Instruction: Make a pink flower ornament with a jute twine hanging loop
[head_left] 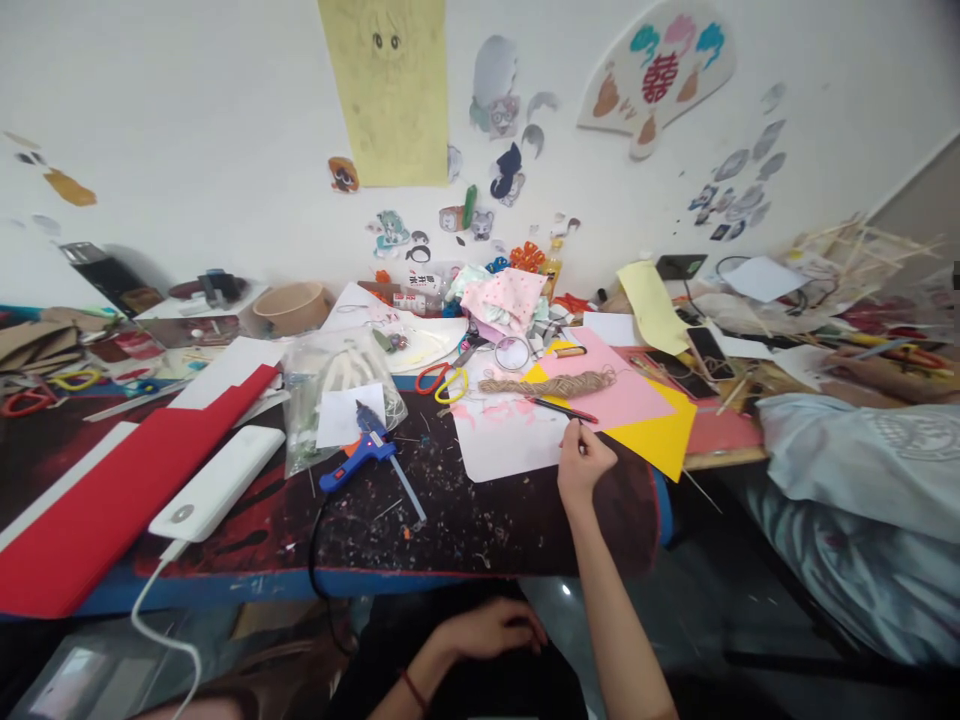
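Observation:
My right hand [586, 460] is closed in a fist at the right edge of a white sheet [502, 448] with pink marks. A small dark spot shows at its fingers, but I cannot make out what they hold. Just beyond the fist lies a dark pen with a red end [564, 410]. Behind the pen is a twisted bundle of brown twine [551, 386], partly over pink paper [634, 385] and yellow paper [660, 440]. My left hand [499, 628] lies on my lap below the table edge, fingers loosely stretched, holding nothing.
A blue glue gun [364, 458] lies with its nozzle on a small white paper. Scissors [444, 384], a white power bank [217, 485] and red card [127, 500] lie leftward. Another person's sleeve [855, 440] is at the right. Scraps litter the dark table mat [450, 540].

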